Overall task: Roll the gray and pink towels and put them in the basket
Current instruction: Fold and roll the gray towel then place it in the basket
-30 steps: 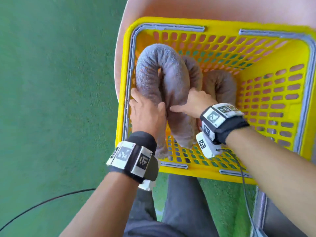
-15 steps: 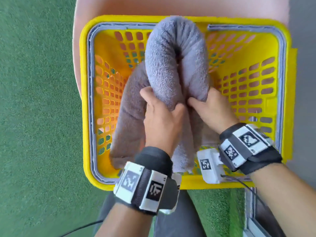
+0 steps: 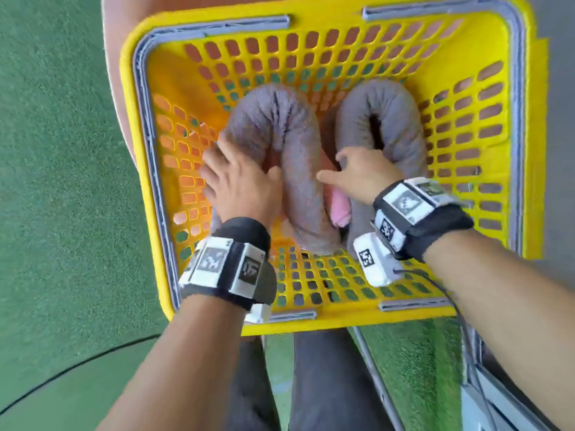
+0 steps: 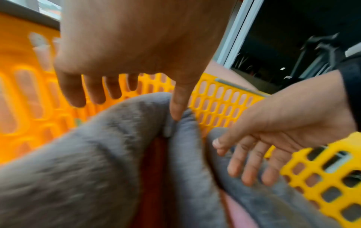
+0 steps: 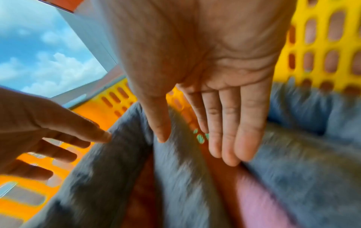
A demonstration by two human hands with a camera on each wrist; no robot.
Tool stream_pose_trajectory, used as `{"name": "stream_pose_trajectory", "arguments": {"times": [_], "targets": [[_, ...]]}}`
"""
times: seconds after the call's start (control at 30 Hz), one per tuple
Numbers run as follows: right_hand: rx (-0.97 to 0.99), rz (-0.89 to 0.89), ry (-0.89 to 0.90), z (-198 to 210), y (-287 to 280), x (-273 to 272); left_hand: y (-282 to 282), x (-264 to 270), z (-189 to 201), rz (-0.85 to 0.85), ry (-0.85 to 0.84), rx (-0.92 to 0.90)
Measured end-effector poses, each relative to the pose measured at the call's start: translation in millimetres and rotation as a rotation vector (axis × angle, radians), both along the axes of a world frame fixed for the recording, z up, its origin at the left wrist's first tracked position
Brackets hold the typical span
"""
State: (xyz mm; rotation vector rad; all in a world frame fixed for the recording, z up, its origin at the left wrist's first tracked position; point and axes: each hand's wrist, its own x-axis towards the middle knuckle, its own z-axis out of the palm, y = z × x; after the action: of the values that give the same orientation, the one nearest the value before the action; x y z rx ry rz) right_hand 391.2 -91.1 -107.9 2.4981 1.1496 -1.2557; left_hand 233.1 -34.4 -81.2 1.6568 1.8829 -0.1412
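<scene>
Both in the yellow perforated plastic basket (image 3: 342, 318) already: two rolled gray terry towels, each bent into an arch, the left gray roll (image 3: 273, 119) toward the basket's left wall, the right gray roll (image 3: 395, 101) toward its right wall, touching or nearly so in the middle. Between and beneath them, only a sliver of pink towel (image 3: 340, 209); impossible to tell whether properly rolled. Left hand (image 3: 239, 181) spread wide, fingers straight, thumb touching the left arch, gripping nothing. Right hand (image 3: 364, 172) flat, fingers together and straight, lying on the inner leg of the right arch, likewise gripping nothing. Likely trouble from here: springy terry under bend tension, so probably ready to unfurl or splay once unsupported, loosening the coil at the free ends near the basket's near wall. Also possible: snagging a loop of cloth on lifting away and dragging an arch up over the rim; or shoving the pink cloth flat and unrolled underneath. Safest guess: lift straight up, slowly, one at a time.
</scene>
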Motion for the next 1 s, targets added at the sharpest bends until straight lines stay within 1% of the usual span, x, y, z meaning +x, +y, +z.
{"name": "stream_pose_trajectory", "arguments": {"times": [0.03, 0.1, 0.2, 0.27, 0.33, 0.4, 0.5, 0.57, 0.63, 0.7, 0.73, 0.77, 0.8, 0.83, 0.87, 0.93, 1.0], "targets": [[-0.07, 0.012, 0.026, -8.5, 6.6, -18.4, 5.6, -15.5, -2.7, 0.021, -0.012, -0.11], [-0.1, -0.056, 0.063, -24.4, 15.6, -50.4, 11.0, -38.1, -14.4, -0.007, -0.054, -0.313], [-0.057, -0.269, 0.074, -40.0, 21.8, -70.6, 16.2, -48.7, -27.5, -0.036, -0.051, -0.425], [-0.039, -0.328, 0.078, -42.3, 23.2, -67.9, 18.6, -42.5, -25.8, -0.052, -0.022, -0.419], [-0.005, -0.312, 0.066, -27.4, 22.9, -55.4, 17.5, -32.1, -21.4, -0.071, -0.04, -0.361], [0.03, -0.278, 0.035, -2.4, 17.5, -36.0, 9.5, -17.4, -11.7, -0.064, -0.152, -0.333], [0.08, -0.231, -0.089, 39.4, -5.9, 6.4, -14.6, 14.1, 6.5, -0.06, -0.345, -0.341], [0.118, -0.216, -0.194, 58.4, -25.2, 35.3, -32.7, 40.4, 16.2, -0.091, -0.443, -0.38], [0.171, -0.221, -0.299, 72.5, -40.4, 59.7, -47.7, 64.0, 22.7, -0.169, -0.541, -0.455], [0.331, -0.261, -0.389, 82.0, -44.3, 68.3, -49.0, 70.9, 18.2, -0.25, -0.55, -0.475], [0.442, -0.282, -0.377, 83.7, -41.4, 63.6, -42.9, 66.3, 11.7, -0.255, -0.514, -0.438], [0.537, -0.297, -0.316, 81.9, -35.6, 54.7, -34.0, 56.9, 2.3, -0.231, -0.46, -0.37], [0.592, -0.311, -0.217, 76.1, -27.2, 41.9, -22.8, 43.5, -8.1, -0.181, -0.388, -0.304], [0.561, -0.313, -0.118, 67.5, -17.0, 24.4, -11.3, 27.2, -18.8, -0.114, -0.31, -0.259], [0.478, -0.285, -0.03, 55.2, -6.7, 5.4, -0.2, 8.9, -30.4, -0.036, -0.232, -0.255], [0.218, -0.175, 0.115, 15.9, 13.8, -30.3, 16.2, -23.7, -51.6, 0.1, -0.106, -0.308], [-0.101, -0.067, 0.199, -35.4, 24.8, -58.3, 23.8, -44.1, -67.5, 0.16, -0.066, -0.394]]}}
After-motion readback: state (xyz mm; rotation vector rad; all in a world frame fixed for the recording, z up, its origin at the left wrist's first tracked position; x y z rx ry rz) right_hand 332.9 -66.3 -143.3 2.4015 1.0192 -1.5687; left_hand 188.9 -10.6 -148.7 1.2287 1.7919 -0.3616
